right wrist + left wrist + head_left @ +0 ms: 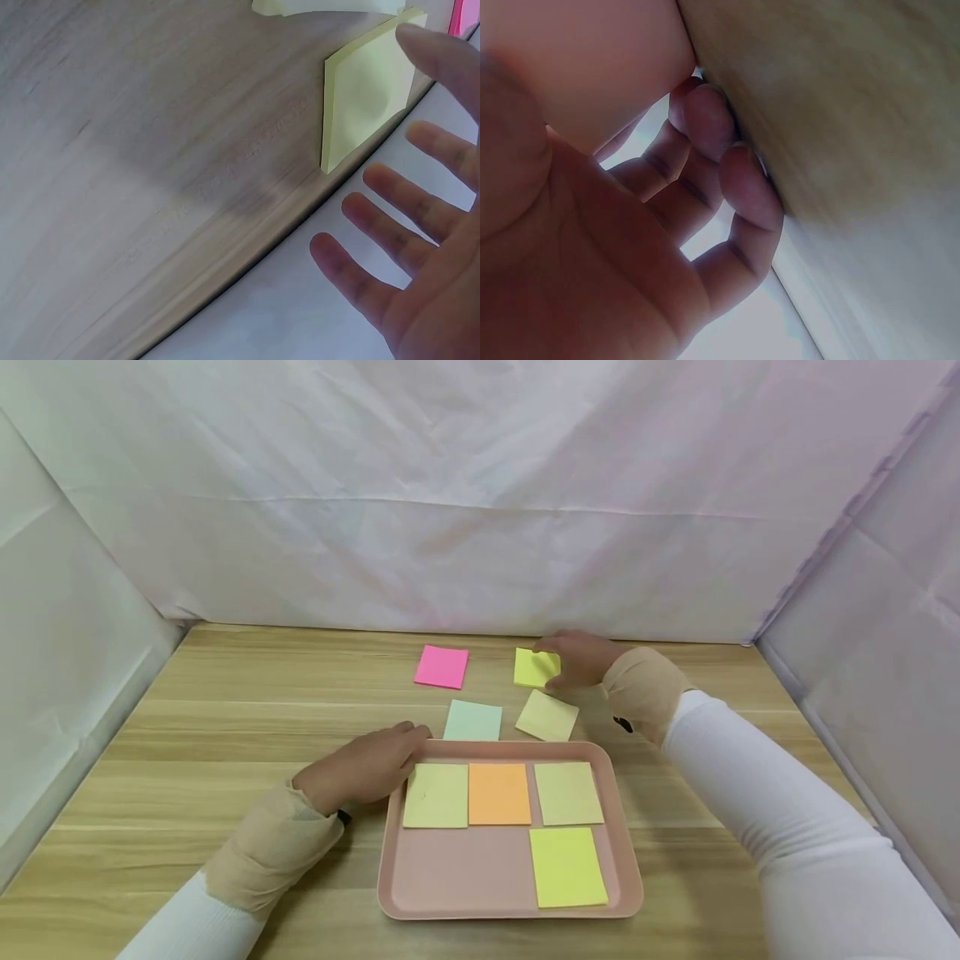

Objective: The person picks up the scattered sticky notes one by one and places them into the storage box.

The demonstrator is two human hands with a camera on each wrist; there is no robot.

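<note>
A pink tray (pixel 465 877) holds several square sticky note pads: two pale yellow, one orange (pixel 499 794) and one bright yellow (pixel 568 867). My left hand (pixel 371 764) grips the tray's back left corner; in the left wrist view its fingers (pixel 750 191) curl by the outer wall, low at the tabletop. At the back, my right hand (pixel 583 658) reaches over a yellow sticky note pad (pixel 531 667). The right wrist view shows that hand's fingers (pixel 427 214) spread apart, thumb in front of the same pad (pixel 367 97), none curled round it.
Behind the tray lie a mint green pad (pixel 473 721) and a tilted pale yellow pad (pixel 548 716). A pink pad (pixel 441 667) lies farther back. White cloth (pixel 450 543) walls off the back and sides of the wooden table (pixel 187 727).
</note>
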